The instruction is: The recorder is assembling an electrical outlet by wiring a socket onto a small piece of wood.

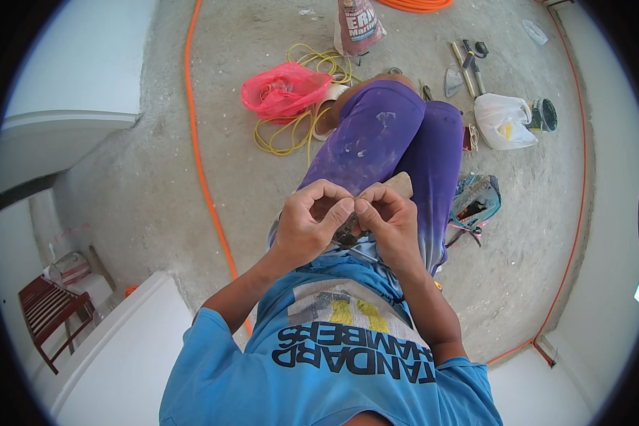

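Note:
Over my lap, my left hand (307, 221) and my right hand (392, 221) meet at the fingertips. Thumb and forefinger of each are pressed together in a pinch. Whatever lies between the fingertips is too small to make out. Just below them, partly hidden by the hands, a dark, rough-looking thing (346, 234) rests in my lap; its kind is unclear. A tan, blunt-ended piece that looks like wood (402, 184) sticks out past my right hand, over my purple trousers (376, 131).
Around me on the concrete floor are a pink plastic bag (284, 89), yellow cord (280, 145), a printed sack (358, 28), a white bag (503, 122), a dark bucket (543, 115), hand tools (468, 67) and a teal-edged bag (478, 199). An orange hose (199, 156) runs along my left.

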The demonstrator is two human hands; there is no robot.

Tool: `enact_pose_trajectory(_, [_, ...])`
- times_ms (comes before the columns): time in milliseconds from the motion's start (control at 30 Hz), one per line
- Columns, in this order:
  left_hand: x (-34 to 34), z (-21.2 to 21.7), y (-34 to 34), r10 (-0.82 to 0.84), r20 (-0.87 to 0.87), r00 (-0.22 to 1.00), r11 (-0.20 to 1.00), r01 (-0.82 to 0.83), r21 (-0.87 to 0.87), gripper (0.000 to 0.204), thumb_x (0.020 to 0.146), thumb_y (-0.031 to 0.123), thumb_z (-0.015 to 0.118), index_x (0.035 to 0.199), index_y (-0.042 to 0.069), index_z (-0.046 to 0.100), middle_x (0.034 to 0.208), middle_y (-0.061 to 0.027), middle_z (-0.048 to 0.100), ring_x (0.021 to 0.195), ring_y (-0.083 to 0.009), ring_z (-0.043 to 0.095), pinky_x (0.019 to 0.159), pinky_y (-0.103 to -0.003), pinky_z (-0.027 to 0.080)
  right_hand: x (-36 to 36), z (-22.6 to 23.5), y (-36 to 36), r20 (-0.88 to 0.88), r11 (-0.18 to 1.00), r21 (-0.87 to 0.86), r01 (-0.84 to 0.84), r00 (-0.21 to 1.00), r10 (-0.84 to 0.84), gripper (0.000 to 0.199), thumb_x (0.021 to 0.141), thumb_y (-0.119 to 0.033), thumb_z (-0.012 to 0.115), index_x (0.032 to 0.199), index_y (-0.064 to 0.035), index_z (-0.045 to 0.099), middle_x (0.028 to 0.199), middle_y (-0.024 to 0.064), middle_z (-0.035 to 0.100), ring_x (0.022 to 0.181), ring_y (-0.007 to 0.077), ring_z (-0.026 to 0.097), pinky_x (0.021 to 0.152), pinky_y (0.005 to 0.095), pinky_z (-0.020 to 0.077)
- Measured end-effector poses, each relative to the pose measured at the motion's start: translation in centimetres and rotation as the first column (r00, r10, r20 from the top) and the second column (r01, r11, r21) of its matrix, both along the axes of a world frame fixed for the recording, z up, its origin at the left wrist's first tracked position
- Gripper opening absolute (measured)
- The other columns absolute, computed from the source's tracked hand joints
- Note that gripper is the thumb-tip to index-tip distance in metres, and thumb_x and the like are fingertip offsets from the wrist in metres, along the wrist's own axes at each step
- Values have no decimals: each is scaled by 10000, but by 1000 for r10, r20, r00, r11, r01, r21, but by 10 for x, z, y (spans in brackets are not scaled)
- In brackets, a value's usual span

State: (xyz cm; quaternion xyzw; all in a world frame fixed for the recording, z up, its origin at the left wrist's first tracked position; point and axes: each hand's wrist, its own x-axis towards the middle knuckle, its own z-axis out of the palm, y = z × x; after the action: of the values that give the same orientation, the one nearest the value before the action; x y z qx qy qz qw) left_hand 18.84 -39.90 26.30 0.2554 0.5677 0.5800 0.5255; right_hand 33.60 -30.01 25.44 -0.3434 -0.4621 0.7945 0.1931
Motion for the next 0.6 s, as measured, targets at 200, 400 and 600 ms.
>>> enact_pose_trajectory(200, [1, -11, 4, 196, 516, 834, 978, -206, -38, 159, 1049, 138, 623, 1114, -7, 616, 867, -38, 677, 761, -105, 663, 720, -258, 562, -4, -1, -7, -42, 999, 29, 23, 999, -22, 152, 1014, -148, 686, 1029, -9, 628, 891, 43, 693, 763, 91, 664, 695, 234, 555])
enact_pose_trajectory(400, [-5, -10, 1, 139, 327, 935, 989, -113, -96, 148, 1038, 126, 640, 1102, -6, 656, 993, -63, 693, 876, -106, 669, 794, -263, 576, -9, 13, -2, -11, 996, -18, 87, 996, -88, 207, 990, -131, 713, 1101, 20, 624, 905, 57, 700, 786, 105, 677, 698, 242, 561])
enact_pose_trajectory(600, [-5, -9, 0, 103, 296, 950, 995, -96, -37, 166, 1024, 125, 666, 1074, -30, 700, 960, -81, 747, 867, -105, 710, 802, -253, 584, -9, 8, 6, 1, 999, 4, 33, 999, -33, 200, 989, -127, 719, 1116, 11, 649, 897, 50, 715, 790, 89, 679, 683, 233, 556])
